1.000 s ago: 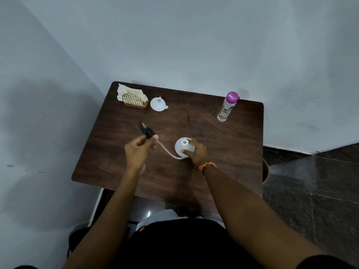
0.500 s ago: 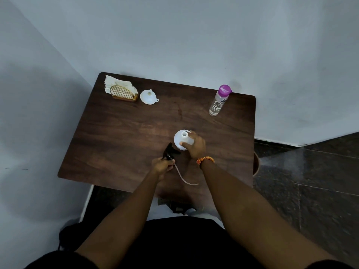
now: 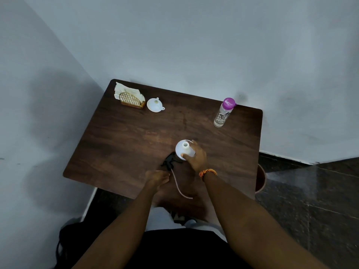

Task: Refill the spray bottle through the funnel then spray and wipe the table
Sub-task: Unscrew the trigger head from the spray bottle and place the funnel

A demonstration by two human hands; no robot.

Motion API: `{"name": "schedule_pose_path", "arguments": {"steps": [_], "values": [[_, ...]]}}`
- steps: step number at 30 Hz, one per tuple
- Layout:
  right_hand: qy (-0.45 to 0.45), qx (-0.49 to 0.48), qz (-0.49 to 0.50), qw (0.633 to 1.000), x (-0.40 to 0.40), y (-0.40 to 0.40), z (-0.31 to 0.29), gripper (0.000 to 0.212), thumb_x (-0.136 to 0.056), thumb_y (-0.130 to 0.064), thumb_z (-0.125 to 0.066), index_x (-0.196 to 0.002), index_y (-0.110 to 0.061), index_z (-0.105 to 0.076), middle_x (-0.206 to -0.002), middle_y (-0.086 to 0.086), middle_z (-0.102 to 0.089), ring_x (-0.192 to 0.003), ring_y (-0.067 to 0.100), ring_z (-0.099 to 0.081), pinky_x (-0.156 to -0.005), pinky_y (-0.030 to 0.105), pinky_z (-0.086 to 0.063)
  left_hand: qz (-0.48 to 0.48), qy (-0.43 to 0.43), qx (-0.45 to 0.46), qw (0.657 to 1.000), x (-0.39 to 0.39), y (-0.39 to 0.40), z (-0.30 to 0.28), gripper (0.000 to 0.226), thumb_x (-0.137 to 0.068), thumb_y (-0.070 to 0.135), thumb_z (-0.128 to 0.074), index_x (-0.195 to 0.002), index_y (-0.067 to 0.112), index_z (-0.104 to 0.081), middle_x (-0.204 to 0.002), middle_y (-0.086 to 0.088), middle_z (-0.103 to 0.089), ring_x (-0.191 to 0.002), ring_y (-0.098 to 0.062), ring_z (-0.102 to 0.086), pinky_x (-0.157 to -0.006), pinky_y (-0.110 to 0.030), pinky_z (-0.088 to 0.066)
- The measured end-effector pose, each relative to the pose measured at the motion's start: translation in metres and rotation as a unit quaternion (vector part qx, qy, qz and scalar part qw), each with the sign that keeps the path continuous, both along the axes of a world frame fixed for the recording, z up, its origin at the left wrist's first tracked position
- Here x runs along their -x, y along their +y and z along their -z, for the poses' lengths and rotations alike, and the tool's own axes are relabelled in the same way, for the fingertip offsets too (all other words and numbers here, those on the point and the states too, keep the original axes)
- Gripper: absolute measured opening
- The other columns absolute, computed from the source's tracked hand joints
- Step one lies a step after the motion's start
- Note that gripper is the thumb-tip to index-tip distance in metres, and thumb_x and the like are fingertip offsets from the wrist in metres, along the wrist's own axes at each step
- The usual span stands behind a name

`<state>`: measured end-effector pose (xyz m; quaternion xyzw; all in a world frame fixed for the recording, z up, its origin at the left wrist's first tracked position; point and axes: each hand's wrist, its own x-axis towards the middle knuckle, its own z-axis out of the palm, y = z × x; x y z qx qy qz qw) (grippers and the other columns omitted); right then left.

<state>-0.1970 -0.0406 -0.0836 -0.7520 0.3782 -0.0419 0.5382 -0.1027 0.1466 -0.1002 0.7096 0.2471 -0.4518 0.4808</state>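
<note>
While the white spray bottle (image 3: 184,150) stands uncapped near the table's (image 3: 124,136) front edge, both hands work beside it.
Right hand (image 3: 196,157): curled around the bottle's body, steadying it upright.
Left hand (image 3: 156,178): resting at the black trigger head (image 3: 170,161); fingers bent, grip on it cannot be told.
Trigger head: lying on the table, just left of the bottle, its dip tube (image 3: 179,188) trailing toward the front edge.
Funnel (image 3: 155,105): white, far left, beside the napkin holder (image 3: 130,98).
Water bottle (image 3: 223,112): purple cap, far right, upright.
</note>
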Motion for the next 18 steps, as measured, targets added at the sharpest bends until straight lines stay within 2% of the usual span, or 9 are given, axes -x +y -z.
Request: {"name": "schedule_pose_path", "arguments": {"steps": [3, 6, 8, 10, 11, 13, 14, 17, 18], "values": [[-0.005, -0.007, -0.031, 0.999, 0.012, -0.005, 0.011, 0.097, -0.080, -0.017, -0.083, -0.162, -0.026, -0.033, -0.168, -0.005, -0.033, -0.155, 0.012, -0.028, -0.121, 0.028, -0.030, 0.072, -0.099, -0.117, 0.986, -0.007, 0.001, -0.008, 0.008, -0.087, 0.002, -0.070, -0.081, -0.002, -0.074, -0.087, -0.020, -0.075, -0.074, -0.027, -0.070, -0.073, -0.043, -0.064], [0.012, -0.021, -0.054, 0.998, 0.027, -0.022, 0.015, 0.098, -0.080, 0.003, -0.066, -0.165, -0.020, -0.023, -0.170, 0.003, -0.029, -0.155, 0.022, -0.030, -0.120, 0.042, -0.041, 0.103, -0.205, -0.159, 0.960, -0.023, -0.005, -0.020, 0.020, -0.090, 0.012, -0.062, -0.073, 0.011, -0.072, -0.083, -0.013, -0.072, -0.077, -0.028, -0.066, -0.071, -0.043, -0.060], [0.020, 0.009, -0.062, 0.998, 0.026, -0.041, 0.012, 0.086, -0.081, 0.007, -0.054, -0.162, -0.010, -0.030, -0.166, 0.012, -0.036, -0.152, 0.031, -0.037, -0.119, 0.046, -0.043, 0.104, -0.243, -0.163, 0.950, -0.045, -0.019, -0.024, 0.018, -0.091, 0.012, -0.060, -0.087, 0.005, -0.077, -0.095, -0.019, -0.074, -0.089, -0.036, -0.069, -0.078, -0.046, -0.059], [0.031, 0.051, -0.054, 0.997, 0.011, -0.058, 0.004, 0.074, -0.081, 0.004, -0.050, -0.154, -0.003, -0.046, -0.154, 0.019, -0.052, -0.140, 0.034, -0.053, -0.115, 0.037, -0.045, 0.122, -0.274, -0.168, 0.939, -0.075, -0.037, -0.027, 0.021, -0.091, 0.010, -0.062, -0.102, 0.001, -0.078, -0.112, -0.025, -0.073, -0.108, -0.042, -0.068, -0.091, -0.046, -0.056], [0.037, 0.076, -0.051, 0.995, -0.001, -0.066, -0.001, 0.067, -0.081, 0.003, -0.051, -0.148, -0.001, -0.054, -0.145, 0.021, -0.060, -0.131, 0.034, -0.060, -0.110, 0.032, -0.047, 0.130, -0.289, -0.156, 0.936, -0.090, -0.047, -0.029, 0.023, -0.092, 0.007, -0.063, -0.108, 0.000, -0.078, -0.117, -0.025, -0.073, -0.114, -0.042, -0.067, -0.096, -0.045, -0.055], [0.052, 0.106, -0.060, 0.991, -0.036, -0.077, -0.014, 0.050, -0.087, 0.006, -0.057, -0.136, -0.001, -0.066, -0.133, 0.019, -0.069, -0.123, 0.032, -0.067, -0.108, 0.032, -0.049, 0.143, -0.318, -0.120, 0.929, -0.123, -0.066, -0.035, 0.025, -0.092, 0.002, -0.065, -0.114, 0.003, -0.077, -0.120, -0.018, -0.075, -0.116, -0.035, -0.069, -0.102, -0.040, -0.052], [0.054, 0.113, -0.069, 0.990, -0.057, -0.082, -0.020, 0.043, -0.091, 0.007, -0.060, -0.132, -0.002, -0.070, -0.131, 0.017, -0.071, -0.123, 0.031, -0.067, -0.109, 0.032, -0.050, 0.153, -0.333, -0.110, 0.924, -0.141, -0.075, -0.037, 0.026, -0.093, 0.003, -0.066, -0.116, 0.005, -0.077, -0.122, -0.014, -0.076, -0.117, -0.031, -0.070, -0.103, -0.038, -0.051], [0.069, 0.112, -0.107, 0.986, -0.121, -0.089, -0.034, 0.030, -0.099, -0.006, -0.066, -0.127, -0.002, -0.073, -0.129, 0.016, -0.073, -0.122, 0.028, -0.068, -0.103, 0.018, -0.045, 0.166, -0.356, -0.098, 0.914, -0.190, -0.099, -0.037, 0.030, -0.098, 0.012, -0.064, -0.126, 0.007, -0.073, -0.129, -0.011, -0.073, -0.124, -0.028, -0.066, -0.108, -0.035, -0.047], [0.079, 0.106, -0.115, 0.985, -0.143, -0.088, -0.033, 0.029, -0.099, -0.011, -0.067, -0.127, -0.003, -0.073, -0.129, 0.015, -0.073, -0.121, 0.028, -0.069, -0.103, 0.020, -0.046, 0.174, -0.361, -0.097, 0.911, -0.204, -0.106, -0.035, 0.033, -0.099, 0.014, -0.062, -0.130, 0.007, -0.071, -0.132, -0.011, -0.071, -0.127, -0.028, -0.064, -0.110, -0.037, -0.045]]}}
